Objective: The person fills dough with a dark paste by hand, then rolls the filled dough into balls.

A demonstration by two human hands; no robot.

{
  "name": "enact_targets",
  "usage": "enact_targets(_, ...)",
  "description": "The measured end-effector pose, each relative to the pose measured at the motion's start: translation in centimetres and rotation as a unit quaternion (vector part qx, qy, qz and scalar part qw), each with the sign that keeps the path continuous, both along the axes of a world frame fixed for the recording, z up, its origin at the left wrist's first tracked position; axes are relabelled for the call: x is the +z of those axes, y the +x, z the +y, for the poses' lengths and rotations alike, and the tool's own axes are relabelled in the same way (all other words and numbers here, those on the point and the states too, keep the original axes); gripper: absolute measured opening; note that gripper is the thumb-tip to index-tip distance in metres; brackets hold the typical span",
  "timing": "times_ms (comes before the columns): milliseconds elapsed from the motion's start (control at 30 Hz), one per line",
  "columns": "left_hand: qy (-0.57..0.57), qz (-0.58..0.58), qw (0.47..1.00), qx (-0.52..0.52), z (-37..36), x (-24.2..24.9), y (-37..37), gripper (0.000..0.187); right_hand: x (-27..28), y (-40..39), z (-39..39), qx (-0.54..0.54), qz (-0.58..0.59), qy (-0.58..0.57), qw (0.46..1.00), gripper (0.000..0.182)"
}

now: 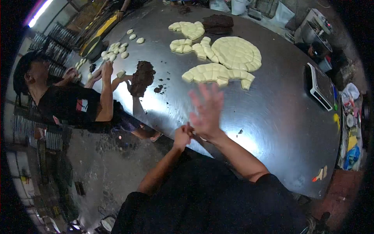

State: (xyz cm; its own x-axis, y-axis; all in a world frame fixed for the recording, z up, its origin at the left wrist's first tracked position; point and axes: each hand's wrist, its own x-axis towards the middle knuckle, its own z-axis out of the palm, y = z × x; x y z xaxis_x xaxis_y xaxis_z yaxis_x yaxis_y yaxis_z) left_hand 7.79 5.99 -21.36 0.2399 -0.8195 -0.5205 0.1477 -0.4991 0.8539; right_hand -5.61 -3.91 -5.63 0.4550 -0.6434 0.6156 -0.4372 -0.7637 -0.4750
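My right hand [208, 111] is raised over the near edge of the steel table [272, 113], palm up front and fingers spread, slightly smeared by motion; nothing is in it. Close beside its wrist, my left hand [182, 137] is closed, with its fingers curled together; whatever they may hold is hidden. Beyond my right hand lies a strip of pale dough [210, 73] scored into pieces. Behind that sits a large round of cut dough [237, 54], with smaller cut portions [187, 29] to its left. A crumbly dark brown mass [143, 78] lies left of my hands.
A co-worker [74, 95] stands at the left table side, hands near several dough balls [115, 50] and a dark bowl [92, 48]. A dark brown slab [218, 24] lies at the back. A scale-like device [319, 86] and a scraper or brush [320, 174] are at right.
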Motion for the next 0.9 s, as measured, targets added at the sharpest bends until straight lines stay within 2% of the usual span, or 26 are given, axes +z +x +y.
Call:
enact_targets(67, -0.193, -0.083, 0.970, 0.118, 2.1, -1.9, 1.7, 0.046, -13.0, 2.0, 1.3, 0.037, 0.209, 0.058, 0.975, 0.053)
enact_targets(100, -0.193, -0.081, 0.970, 0.124, 2.5, -1.0, 2.1, 0.046, -12.8, 1.9, 1.2, 0.043, 0.212, 0.057, 0.975, 0.053)
enact_targets(167, 0.038, -0.117, 0.952, 0.281, 3.5, 2.1, 3.7, 0.045, -12.0, 2.4, 0.8, 0.026, 0.195, 0.125, 0.972, 0.052)
enact_targets(200, 0.046, -0.117, 0.950, 0.285, 5.7, -0.4, 6.0, 0.045, -13.6, 1.7, 0.5, 0.032, 0.198, 0.131, 0.971, 0.052)
enact_targets(233, 0.029, -0.224, 0.946, 0.234, 8.8, -5.3, 9.0, 0.046, -16.5, 0.2, -0.6, 0.095, 0.157, 0.222, 0.958, 0.050)
enact_targets(267, 0.020, -0.202, 0.947, 0.248, 10.7, -6.1, 9.7, 0.046, -18.3, -1.4, -1.9, 0.156, 0.115, 0.303, 0.933, 0.048)
enact_targets(300, 0.011, -0.181, 0.948, 0.263, 12.7, -6.9, 10.5, 0.047, -17.7, -3.3, -1.4, 0.188, 0.169, 0.236, 0.938, 0.044)
enact_targets(333, 0.019, -0.030, 0.941, 0.335, 14.4, -4.9, 10.2, 0.048, -16.0, -4.9, -0.3, 0.216, 0.220, 0.170, 0.936, 0.040)
enact_targets(367, 0.053, -0.045, 0.932, 0.356, 15.3, -3.2, 9.6, 0.048, -13.5, -5.1, -0.1, 0.215, 0.220, 0.178, 0.935, 0.040)
enact_targets(433, 0.099, -0.062, 0.930, 0.347, 16.7, -2.7, 9.5, 0.048, -9.5, -5.8, 0.0, 0.177, 0.342, 0.416, 0.824, 0.033)
enact_targets(467, 0.127, -0.025, 0.909, 0.395, 17.2, -3.7, 10.0, 0.047, -9.6, -5.7, -0.4, 0.167, 0.370, 0.423, 0.810, 0.035)
enact_targets(500, 0.158, 0.010, 0.887, 0.434, 17.2, -4.7, 10.4, 0.046, -10.8, -5.1, -1.5, 0.218, 0.350, 0.400, 0.819, 0.035)
enact_targets(533, 0.172, 0.006, 0.904, 0.392, 17.4, -5.5, 10.8, 0.046, -11.7, -3.6, -2.8, 0.231, 0.333, 0.410, 0.817, 0.035)
enact_targets(567, 0.165, 0.047, 0.910, 0.378, 17.4, -5.8, 11.1, 0.046, -9.7, -1.3, -4.4, 0.232, 0.336, 0.420, 0.811, 0.034)
enact_targets(600, 0.157, 0.089, 0.912, 0.368, 17.0, -6.5, 11.3, 0.046, -7.9, 0.8, -4.6, 0.144, 0.170, 0.337, 0.915, 0.035)
enact_targets(633, 0.166, 0.088, 0.920, 0.343, 16.5, -7.3, 11.2, 0.046, -5.7, 2.9, -5.5, 0.130, -0.040, 0.376, 0.916, 0.038)
enact_targets(667, 0.093, -0.094, 0.965, 0.228, 16.2, -7.8, 11.0, 0.043, -2.6, 4.4, -6.1, 0.144, -0.178, 0.371, 0.900, 0.034)
enact_targets(733, 0.002, -0.274, 0.957, 0.091, 14.1, -6.3, 10.5, 0.041, 3.6, 3.8, -5.9, 0.135, -0.268, 0.263, 0.917, 0.018)
enact_targets(800, 0.053, -0.232, 0.968, 0.079, 8.9, -0.8, 9.1, 0.035, 5.6, 1.3, -5.2, 0.137, -0.199, 0.091, 0.966, 0.009)
enact_targets(833, 0.034, -0.230, 0.971, 0.051, 6.7, 0.3, 9.3, 0.035, 6.3, -0.4, -4.4, 0.118, -0.207, -0.002, 0.971, 0.015)
enact_targets(867, -0.003, -0.131, 0.990, 0.044, 4.1, 1.0, 9.7, 0.031, 6.9, -2.2, -3.9, 0.183, -0.258, -0.013, 0.948, 0.015)
enact_targets(900, -0.033, -0.026, 0.999, 0.028, 1.4, 1.7, 9.7, 0.027, 8.4, -4.5, -3.1, 0.152, -0.257, -0.046, 0.953, 0.020)
